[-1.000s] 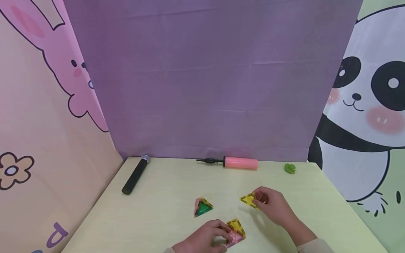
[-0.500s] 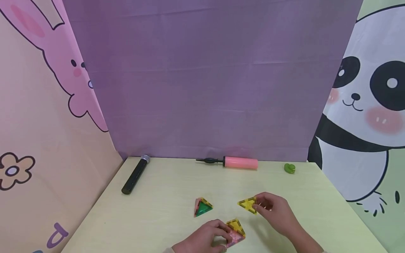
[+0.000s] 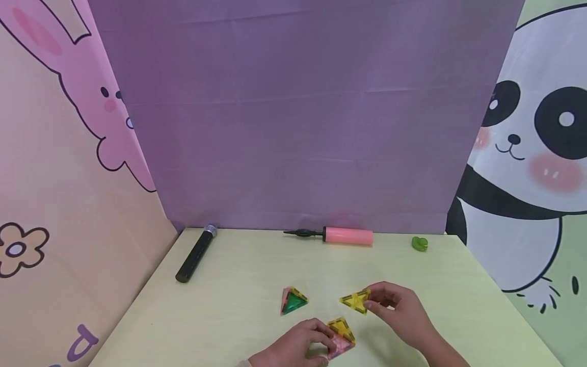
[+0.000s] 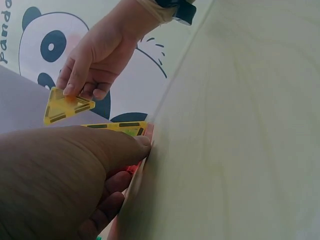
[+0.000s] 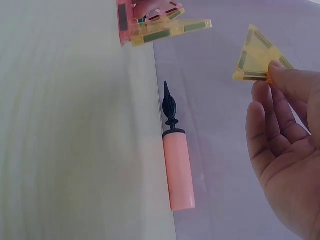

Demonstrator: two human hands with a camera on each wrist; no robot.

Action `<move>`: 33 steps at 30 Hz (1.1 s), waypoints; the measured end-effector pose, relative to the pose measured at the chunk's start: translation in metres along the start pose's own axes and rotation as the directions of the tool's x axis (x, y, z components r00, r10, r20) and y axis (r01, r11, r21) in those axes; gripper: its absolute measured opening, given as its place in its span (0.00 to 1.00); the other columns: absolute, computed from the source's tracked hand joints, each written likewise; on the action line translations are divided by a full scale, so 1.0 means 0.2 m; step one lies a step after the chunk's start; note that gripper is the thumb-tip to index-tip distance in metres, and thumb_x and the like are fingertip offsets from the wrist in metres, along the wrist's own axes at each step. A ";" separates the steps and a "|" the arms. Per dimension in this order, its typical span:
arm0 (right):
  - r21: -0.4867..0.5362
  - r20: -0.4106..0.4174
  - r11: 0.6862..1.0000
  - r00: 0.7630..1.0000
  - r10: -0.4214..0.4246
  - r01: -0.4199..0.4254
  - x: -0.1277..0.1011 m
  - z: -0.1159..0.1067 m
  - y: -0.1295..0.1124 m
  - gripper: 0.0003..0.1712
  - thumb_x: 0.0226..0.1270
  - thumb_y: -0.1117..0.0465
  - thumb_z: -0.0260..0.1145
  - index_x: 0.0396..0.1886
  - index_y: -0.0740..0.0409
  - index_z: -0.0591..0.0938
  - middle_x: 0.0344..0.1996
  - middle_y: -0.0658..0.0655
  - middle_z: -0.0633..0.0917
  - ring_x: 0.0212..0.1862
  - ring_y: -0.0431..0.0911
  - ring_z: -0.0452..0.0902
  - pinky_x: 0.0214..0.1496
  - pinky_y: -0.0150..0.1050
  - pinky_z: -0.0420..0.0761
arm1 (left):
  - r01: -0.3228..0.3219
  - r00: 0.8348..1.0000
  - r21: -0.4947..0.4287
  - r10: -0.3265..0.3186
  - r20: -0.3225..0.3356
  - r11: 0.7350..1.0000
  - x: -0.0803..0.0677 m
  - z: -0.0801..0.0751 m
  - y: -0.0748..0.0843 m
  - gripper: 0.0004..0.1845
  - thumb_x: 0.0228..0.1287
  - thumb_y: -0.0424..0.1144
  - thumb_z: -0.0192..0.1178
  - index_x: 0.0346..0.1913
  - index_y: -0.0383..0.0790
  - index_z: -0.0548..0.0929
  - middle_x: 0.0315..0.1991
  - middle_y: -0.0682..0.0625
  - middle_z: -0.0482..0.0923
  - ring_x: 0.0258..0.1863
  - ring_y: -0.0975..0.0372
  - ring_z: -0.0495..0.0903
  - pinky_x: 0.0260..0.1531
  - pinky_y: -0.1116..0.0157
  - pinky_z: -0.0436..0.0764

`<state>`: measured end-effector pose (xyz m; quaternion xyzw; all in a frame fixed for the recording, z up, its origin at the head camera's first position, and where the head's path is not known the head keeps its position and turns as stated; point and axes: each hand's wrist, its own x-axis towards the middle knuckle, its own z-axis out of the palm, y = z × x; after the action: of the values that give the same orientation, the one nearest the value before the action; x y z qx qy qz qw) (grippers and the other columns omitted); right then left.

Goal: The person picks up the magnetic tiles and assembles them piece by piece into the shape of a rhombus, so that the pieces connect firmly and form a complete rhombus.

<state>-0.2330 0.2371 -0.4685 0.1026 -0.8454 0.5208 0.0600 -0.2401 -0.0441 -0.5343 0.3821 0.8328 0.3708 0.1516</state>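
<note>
Right hand (image 3: pixel 403 311): pinches a yellow triangle tile (image 3: pixel 355 300) by one corner between thumb and fingertips, raised off the table (image 3: pixel 229 316).
Change: over the last second the tile has come down and leftward, closer to the small tile build (image 3: pixel 341 339) (a gap remains, no contact).
Left hand (image 3: pixel 293 349): fingers curled onto the build, steadying it; its yellow top panel (image 4: pixel 120 127) lies just past the thumb tip.
Meaning: this looks like the approach to adding the loose tile.
Beyond the fingers: a green-and-pink tile pyramid (image 3: pixel 292 300), pink pump (image 3: pixel 341 235), black microphone (image 3: pixel 196 254), green clip (image 3: pixel 419 243).
</note>
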 end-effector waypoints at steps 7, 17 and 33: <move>0.042 0.105 0.999 0.994 -0.033 0.029 -0.01 0.01 0.01 0.13 0.58 0.55 0.73 0.42 0.53 0.84 0.33 0.53 0.86 0.35 0.49 0.82 0.35 0.39 0.82 | 0.033 0.999 -0.014 -0.033 -0.005 0.999 0.00 0.00 0.00 0.09 0.62 0.45 0.66 0.44 0.62 0.85 0.50 0.70 0.70 0.50 0.75 0.68 0.50 0.68 0.74; 0.029 0.212 0.998 0.976 -0.057 0.052 -0.02 0.03 0.00 0.12 0.58 0.52 0.73 0.41 0.48 0.86 0.35 0.51 0.86 0.35 0.48 0.81 0.36 0.39 0.81 | 0.013 1.000 -0.025 -0.013 -0.001 1.000 0.00 0.00 0.00 0.09 0.63 0.44 0.66 0.44 0.60 0.85 0.50 0.69 0.70 0.50 0.74 0.69 0.51 0.68 0.74; 0.044 0.360 0.994 0.927 -0.108 0.098 -0.03 0.07 0.03 0.08 0.60 0.55 0.71 0.40 0.47 0.86 0.36 0.50 0.85 0.36 0.48 0.81 0.40 0.42 0.81 | -0.030 1.000 -0.029 0.030 0.006 0.999 0.01 -0.01 -0.01 0.08 0.63 0.41 0.66 0.45 0.56 0.85 0.52 0.68 0.70 0.52 0.74 0.68 0.51 0.70 0.73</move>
<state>-0.2294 0.2281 -0.4817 0.2418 -0.8287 0.4998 -0.0708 -0.2426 -0.0442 -0.5342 0.3937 0.8210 0.3836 0.1543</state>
